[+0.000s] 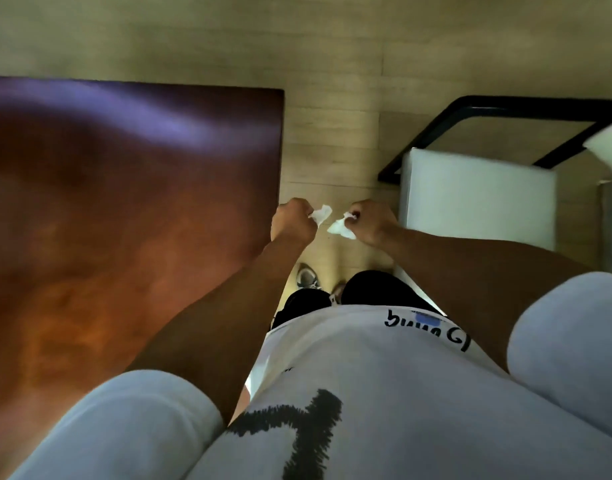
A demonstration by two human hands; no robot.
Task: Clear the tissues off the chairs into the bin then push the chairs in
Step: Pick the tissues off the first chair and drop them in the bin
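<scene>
My left hand (pixel 292 221) is closed around a crumpled white tissue (pixel 321 213), which sticks out toward the right. A second crumpled white tissue (pixel 339 227) hangs from my right hand (pixel 372 221), pinched in the fingers. Both hands are held out in front of my waist, close together, above the floor gap between the table and a chair. The chair (pixel 477 199) has a white seat and a black metal frame (pixel 471 114), and stands just right of my right hand. Its seat looks bare. No bin is in view.
A dark reddish-brown wooden table (pixel 124 202) fills the left side, its right edge beside my left hand. Pale wood-look flooring (pixel 332 140) runs between table and chair. My shoes show below my hands. A white object (pixel 609 143) sits at the right edge.
</scene>
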